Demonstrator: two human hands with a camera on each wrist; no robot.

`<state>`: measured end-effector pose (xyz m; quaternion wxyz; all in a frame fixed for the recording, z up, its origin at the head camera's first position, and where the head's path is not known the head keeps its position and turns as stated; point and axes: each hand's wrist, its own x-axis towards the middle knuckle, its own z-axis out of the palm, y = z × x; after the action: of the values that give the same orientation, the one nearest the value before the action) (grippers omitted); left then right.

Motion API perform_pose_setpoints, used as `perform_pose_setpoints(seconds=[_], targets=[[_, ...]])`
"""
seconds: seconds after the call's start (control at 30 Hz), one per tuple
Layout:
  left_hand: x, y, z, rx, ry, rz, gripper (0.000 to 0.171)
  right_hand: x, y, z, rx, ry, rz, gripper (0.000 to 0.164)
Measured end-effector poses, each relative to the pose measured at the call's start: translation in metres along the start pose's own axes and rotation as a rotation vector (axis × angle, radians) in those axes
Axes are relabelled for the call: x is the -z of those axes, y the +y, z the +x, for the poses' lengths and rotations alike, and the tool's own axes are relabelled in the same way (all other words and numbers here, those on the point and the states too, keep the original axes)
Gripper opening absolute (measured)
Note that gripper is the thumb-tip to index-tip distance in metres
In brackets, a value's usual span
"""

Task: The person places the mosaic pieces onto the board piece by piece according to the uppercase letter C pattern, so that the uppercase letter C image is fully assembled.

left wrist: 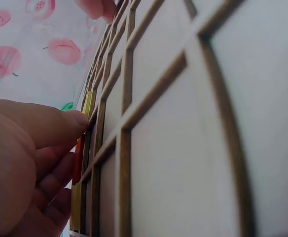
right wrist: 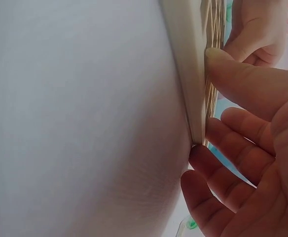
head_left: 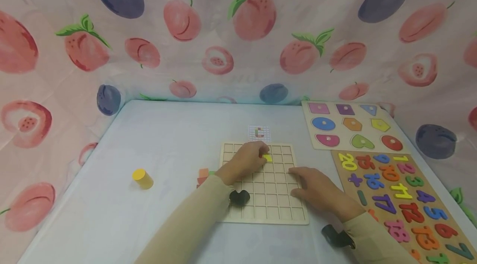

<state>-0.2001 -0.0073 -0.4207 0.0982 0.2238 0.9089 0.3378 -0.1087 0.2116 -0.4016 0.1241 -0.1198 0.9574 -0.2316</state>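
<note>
A light wooden grid board (head_left: 266, 202) lies on the table. My left hand (head_left: 246, 160) reaches over its far half, fingers bent down to the squares. Beside these fingertips a yellow square block (head_left: 267, 158) sits in the grid. In the left wrist view my thumb (left wrist: 77, 119) is right at the yellow block (left wrist: 88, 101), next to a red block (left wrist: 78, 160) and another yellow block (left wrist: 76, 205). I cannot tell whether the fingers pinch one. My right hand (head_left: 316, 189) rests at the board's right rim, thumb and fingers spread apart, holding no block.
Beyond the board lies a pattern card (head_left: 259, 133). Loose orange and red blocks (head_left: 203, 174) sit by its left edge, partly behind my left sleeve. Farther left is a yellow cylinder (head_left: 143, 178). To the right are a shape puzzle (head_left: 337, 139) and a number puzzle (head_left: 340, 164).
</note>
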Motion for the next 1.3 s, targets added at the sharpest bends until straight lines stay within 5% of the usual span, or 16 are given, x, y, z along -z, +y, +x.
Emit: perform_pose_setpoints(seconds=[0.5, 0.73, 1.3], targets=[[0.028, -0.011, -0.022, 0.009, -0.009, 0.054, 0.048, 0.001, -0.001, 0.001, -0.002, 0.012, -0.007, 0.058], [0.036, -0.026, -0.033, 0.063, 0.006, 0.019, 0.052, 0.000, -0.001, 0.002, 0.007, 0.011, -0.014, 0.058], [0.059, -0.055, -0.069, 0.138, 0.076, 0.137, 0.051, 0.000, 0.000, 0.001, 0.009, 0.007, -0.003, 0.057]])
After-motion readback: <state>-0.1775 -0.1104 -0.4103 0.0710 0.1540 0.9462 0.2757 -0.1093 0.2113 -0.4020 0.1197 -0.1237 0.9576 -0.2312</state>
